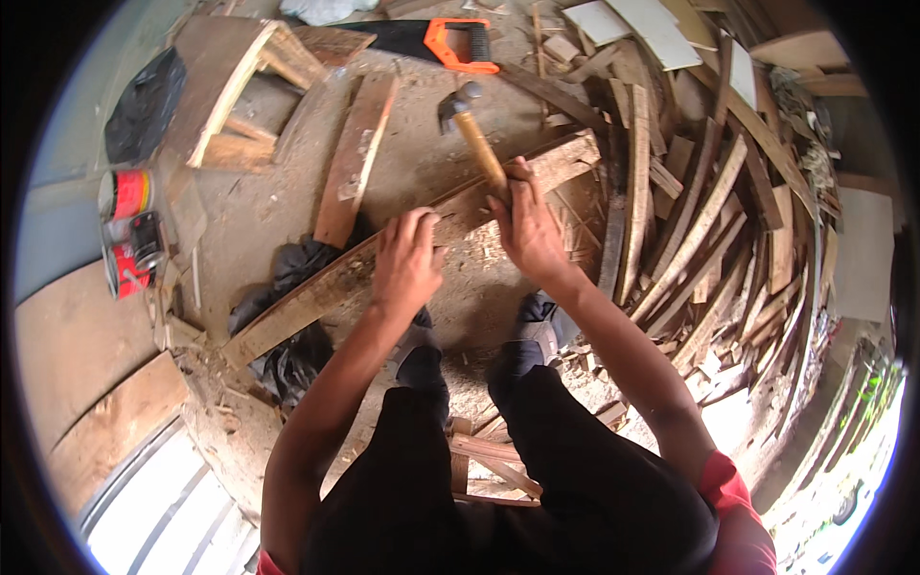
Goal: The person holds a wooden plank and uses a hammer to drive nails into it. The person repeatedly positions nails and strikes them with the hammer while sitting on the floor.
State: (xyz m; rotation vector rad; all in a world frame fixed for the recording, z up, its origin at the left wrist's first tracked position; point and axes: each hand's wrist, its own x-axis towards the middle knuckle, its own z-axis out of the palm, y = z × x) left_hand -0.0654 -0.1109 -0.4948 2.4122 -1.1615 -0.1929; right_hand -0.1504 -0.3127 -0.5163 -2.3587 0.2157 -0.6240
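A long, rough wooden plank (321, 292) lies slantwise before my feet, its far right end raised toward the wood pile. My left hand (407, 259) is closed over the plank near its middle, fingers across the top and thumb at the near side. Farther along, my right hand (529, 230) grips the lower handle of a claw hammer (479, 149), whose dark metal head points away from me. The handle crosses the plank, and the fingers of that hand rest against the wood. The handle's end is hidden under the hand.
Split wood strips (685, 230) are heaped on the right. A handsaw (412, 40) with an orange handle lies at the far side. Another board (356, 158), a wooden frame (216, 86), red cans (126, 194) and black plastic (302, 359) stand or lie leftward.
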